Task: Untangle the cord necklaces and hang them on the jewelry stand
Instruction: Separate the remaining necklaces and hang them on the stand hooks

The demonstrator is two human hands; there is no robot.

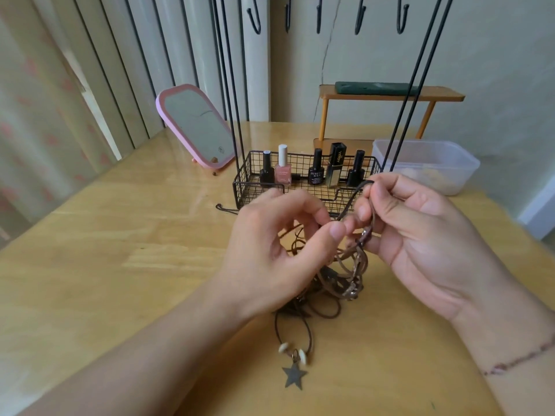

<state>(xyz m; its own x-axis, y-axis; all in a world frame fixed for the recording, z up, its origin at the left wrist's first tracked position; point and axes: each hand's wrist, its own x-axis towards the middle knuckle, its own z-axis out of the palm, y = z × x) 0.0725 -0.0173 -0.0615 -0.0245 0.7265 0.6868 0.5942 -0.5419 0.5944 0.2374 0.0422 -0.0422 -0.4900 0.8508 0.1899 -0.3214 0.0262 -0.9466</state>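
A tangle of brown cord necklaces (333, 274) hangs between my hands down to the wooden table. One strand ends in a dark star pendant (294, 376) with two pale beads, lying flat near me. My left hand (270, 253) pinches a cord between thumb and fingertips. My right hand (420, 235) holds a raised loop of cord between thumb and forefinger. The black wire jewelry stand (237, 115) rises behind them, its hooks (255, 22) at the top edge of view. Part of the tangle is hidden behind my left palm.
The stand's wire basket base (246, 187) holds several nail polish bottles (283, 169). A pink mirror (195, 127) leans at the back left. A clear plastic box (435, 157) and a small orange shelf (390, 96) sit back right. A thin chain (225, 208) lies beside the basket.
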